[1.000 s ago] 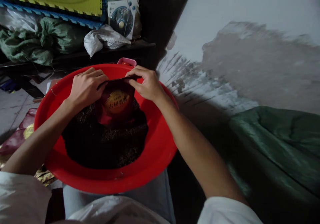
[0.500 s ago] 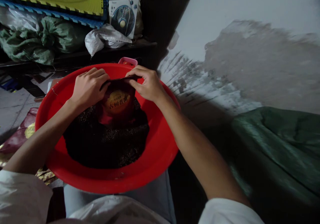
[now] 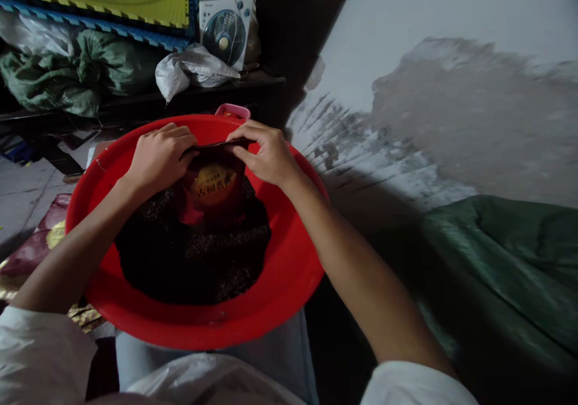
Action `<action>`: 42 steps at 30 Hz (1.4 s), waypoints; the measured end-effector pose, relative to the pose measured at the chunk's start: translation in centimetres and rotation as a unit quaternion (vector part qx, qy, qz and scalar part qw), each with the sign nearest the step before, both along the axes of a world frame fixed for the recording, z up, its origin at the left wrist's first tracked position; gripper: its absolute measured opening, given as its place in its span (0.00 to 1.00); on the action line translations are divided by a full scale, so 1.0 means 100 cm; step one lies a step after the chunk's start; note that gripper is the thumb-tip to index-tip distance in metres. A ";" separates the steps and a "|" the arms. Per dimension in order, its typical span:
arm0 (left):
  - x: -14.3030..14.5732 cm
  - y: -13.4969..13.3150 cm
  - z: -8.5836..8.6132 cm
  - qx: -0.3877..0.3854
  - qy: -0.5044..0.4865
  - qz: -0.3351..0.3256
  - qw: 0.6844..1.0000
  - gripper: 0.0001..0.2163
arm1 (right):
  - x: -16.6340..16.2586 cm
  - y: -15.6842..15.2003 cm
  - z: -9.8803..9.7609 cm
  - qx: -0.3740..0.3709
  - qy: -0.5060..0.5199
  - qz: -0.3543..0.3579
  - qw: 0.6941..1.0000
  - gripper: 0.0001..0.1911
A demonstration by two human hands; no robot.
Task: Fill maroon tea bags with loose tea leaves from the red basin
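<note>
A dark red tea bag with a gold label stands in the loose dark tea leaves that fill the bottom of a big red basin. My left hand is closed on the left end of the bag's top edge. At the right end of that edge, my right hand pinches it between thumb and fingers. The top edge runs nearly straight between the two hands. The basin rests over my lap.
Left of the basin lies another red bag with a gold label. A pink container is behind the rim. A bench at the back holds a box fan, green sacks and foam mats. Green sheeting lies at right.
Both hands keep their hold on the bag's top edge and have barely moved. The view has shifted very slightly.
</note>
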State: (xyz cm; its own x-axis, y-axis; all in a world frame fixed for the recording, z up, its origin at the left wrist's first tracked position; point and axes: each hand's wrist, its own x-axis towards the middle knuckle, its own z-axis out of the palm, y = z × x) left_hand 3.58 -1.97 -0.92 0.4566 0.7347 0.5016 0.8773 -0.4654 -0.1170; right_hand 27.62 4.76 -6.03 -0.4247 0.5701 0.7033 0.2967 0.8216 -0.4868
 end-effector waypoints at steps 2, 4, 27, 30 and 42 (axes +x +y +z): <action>0.000 0.000 0.000 -0.001 -0.006 -0.001 1.000 0.13 | 0.000 0.000 0.000 0.003 -0.001 -0.001 1.000 0.03; 0.001 0.000 -0.001 0.005 -0.012 -0.003 1.000 0.13 | 0.000 0.001 0.000 0.007 -0.002 -0.004 1.000 0.03; 0.017 -0.008 -0.011 0.037 0.018 0.000 0.999 0.12 | -0.003 -0.006 0.001 0.016 -0.010 -0.009 1.000 0.06; 0.016 -0.007 -0.010 0.024 0.017 -0.002 1.000 0.12 | -0.003 -0.006 0.001 0.016 -0.014 -0.013 1.000 0.06; 0.017 -0.008 -0.011 0.033 0.028 -0.001 0.999 0.11 | -0.007 -0.012 0.004 0.007 -0.032 -0.008 0.999 0.08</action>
State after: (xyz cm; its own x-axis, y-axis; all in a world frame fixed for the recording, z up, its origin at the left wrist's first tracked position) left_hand 5.32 -2.77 -2.04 0.4874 0.6999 0.5220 0.8673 -0.4572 -0.1969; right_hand 26.97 3.51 -5.67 -0.4606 0.5666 0.6832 0.3398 0.8237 -0.4540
